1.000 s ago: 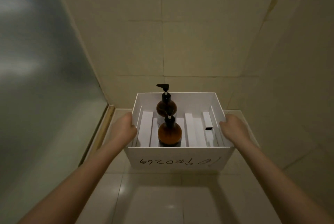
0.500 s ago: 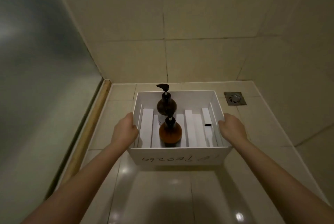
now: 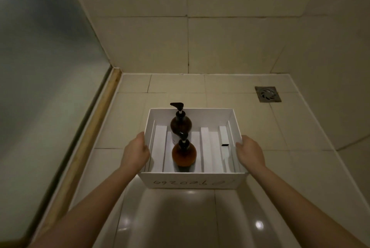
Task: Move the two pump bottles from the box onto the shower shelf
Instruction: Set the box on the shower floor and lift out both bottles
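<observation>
Both hands grasp the white box by its sides, left hand and right hand, fingers clenched on its walls. Inside stand the near pump bottle and far pump bottle, above the tiled floor with its drain.

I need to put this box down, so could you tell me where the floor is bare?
The tiles beyond the box, up to the back wall, are bare, as is the glossy floor in front. The drain takes the far right corner. Inside, the pump bottles crowd the left-centre slot; both hands grip the sides.
</observation>
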Available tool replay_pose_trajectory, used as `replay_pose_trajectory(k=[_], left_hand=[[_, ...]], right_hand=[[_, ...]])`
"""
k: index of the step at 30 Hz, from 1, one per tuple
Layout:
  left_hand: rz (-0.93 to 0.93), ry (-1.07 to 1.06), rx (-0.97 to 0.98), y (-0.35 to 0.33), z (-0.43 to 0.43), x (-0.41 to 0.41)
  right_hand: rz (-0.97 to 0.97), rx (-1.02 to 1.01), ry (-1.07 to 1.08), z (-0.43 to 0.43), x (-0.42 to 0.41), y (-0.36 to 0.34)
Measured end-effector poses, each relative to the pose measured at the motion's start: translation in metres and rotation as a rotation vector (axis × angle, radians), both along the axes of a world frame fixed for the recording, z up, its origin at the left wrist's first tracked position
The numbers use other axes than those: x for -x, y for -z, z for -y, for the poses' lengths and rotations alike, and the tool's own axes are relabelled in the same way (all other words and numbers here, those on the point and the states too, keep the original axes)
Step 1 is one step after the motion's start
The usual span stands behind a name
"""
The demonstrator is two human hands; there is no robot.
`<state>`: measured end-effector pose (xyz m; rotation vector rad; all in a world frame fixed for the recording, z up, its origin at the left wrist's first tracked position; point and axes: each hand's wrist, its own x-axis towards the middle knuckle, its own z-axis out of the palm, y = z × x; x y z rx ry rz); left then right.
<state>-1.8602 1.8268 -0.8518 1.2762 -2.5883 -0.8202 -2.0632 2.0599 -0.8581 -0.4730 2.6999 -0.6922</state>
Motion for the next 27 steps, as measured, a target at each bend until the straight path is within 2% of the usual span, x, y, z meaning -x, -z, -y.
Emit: replay_pose_trajectory(k=[13,18,20,22,23,25,27], left_hand=[[-0.005,-0.013,0.037,0.019,-0.008,-0.011],[0.036,-0.013,0.004,0.02,-0.005,-0.012],[-0.006,-0.061,0.025,0.016,-0.001,-0.012],[-0.148,-0.08,0.137,0.01,0.005,-0.007],[-0.236,-0.049,0.171,0.006,0.007,-0.001],[-0.303,0.069,0.141,0.001,0.007,0.018],[-0.259,0.149,0.023,0.002,0.005,0.041]], right_hand=[[-0.038,0.055,0.035,-0.001,-0.021,0.018],[0.003,-0.013,0.058,0.001,-0.024,0.013],[-0.074,0.017,0.077,0.002,-0.028,0.006],[-0.285,0.154,-0.043,0.005,-0.036,0.0],[-0.319,0.19,-0.164,0.009,-0.042,-0.002],[-0.165,0.18,-0.383,0.025,-0.055,0.0],[0.075,0.137,-0.477,0.042,-0.066,0.007]])
